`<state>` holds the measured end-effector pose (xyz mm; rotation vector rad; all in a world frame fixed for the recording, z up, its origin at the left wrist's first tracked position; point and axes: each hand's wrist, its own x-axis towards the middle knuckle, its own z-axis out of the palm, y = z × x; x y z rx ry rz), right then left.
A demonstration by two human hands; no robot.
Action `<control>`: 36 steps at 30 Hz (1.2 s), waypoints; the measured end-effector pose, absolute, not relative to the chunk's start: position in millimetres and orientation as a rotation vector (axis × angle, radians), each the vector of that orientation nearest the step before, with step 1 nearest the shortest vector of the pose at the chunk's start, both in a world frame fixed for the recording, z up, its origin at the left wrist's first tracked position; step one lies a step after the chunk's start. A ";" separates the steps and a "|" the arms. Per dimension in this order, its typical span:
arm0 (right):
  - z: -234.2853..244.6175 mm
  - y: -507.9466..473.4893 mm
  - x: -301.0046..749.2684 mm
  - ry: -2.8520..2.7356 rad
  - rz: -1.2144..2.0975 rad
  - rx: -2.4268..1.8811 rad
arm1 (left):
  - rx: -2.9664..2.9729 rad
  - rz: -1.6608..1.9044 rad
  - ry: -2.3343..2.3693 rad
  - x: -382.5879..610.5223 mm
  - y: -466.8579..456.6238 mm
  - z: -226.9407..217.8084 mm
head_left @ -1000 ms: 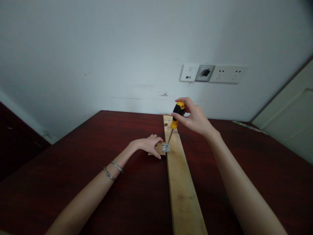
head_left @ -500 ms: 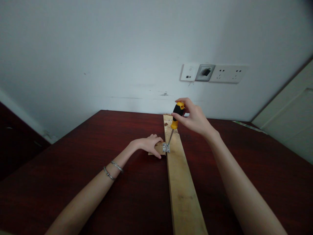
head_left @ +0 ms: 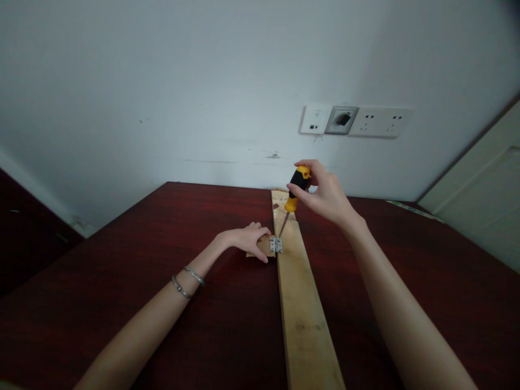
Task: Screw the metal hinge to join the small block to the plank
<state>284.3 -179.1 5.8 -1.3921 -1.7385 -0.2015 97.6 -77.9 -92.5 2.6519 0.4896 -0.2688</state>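
Note:
A long wooden board lies lengthwise on the dark red table. Against its left edge sits a short wooden block, and a small metal hinge spans the two. My left hand grips the block, thumb on the near side and fingers on the far side. In my right hand is a yellow and black screwdriver, held by its handle. It tilts, its tip down at the hinge leaf on the board; whether the tip sits in a screw is too small to tell.
The dark red table reaches back to a white wall. Sockets and a switch panel are on the wall at the right. A pale door stands at the far right. A thin printed strip lies along the table's back right edge.
The screwdriver handle has shifted slightly up and to the right with my right hand, so the tool leans a little more. My left hand, the block and the board stay put.

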 end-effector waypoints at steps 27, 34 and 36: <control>2.0 -175.6 284.6 -1.748 -0.235 -1.428 | 2.663 -0.253 0.480 98.0 -74.7 -96.2; 0.6 -172.1 284.5 -1.658 -0.234 -1.489 | 2.650 -0.229 0.473 97.1 -74.4 -97.1; 0.3 -171.8 283.6 -1.631 -0.243 -1.502 | 2.653 -0.219 0.466 96.9 -74.0 -98.0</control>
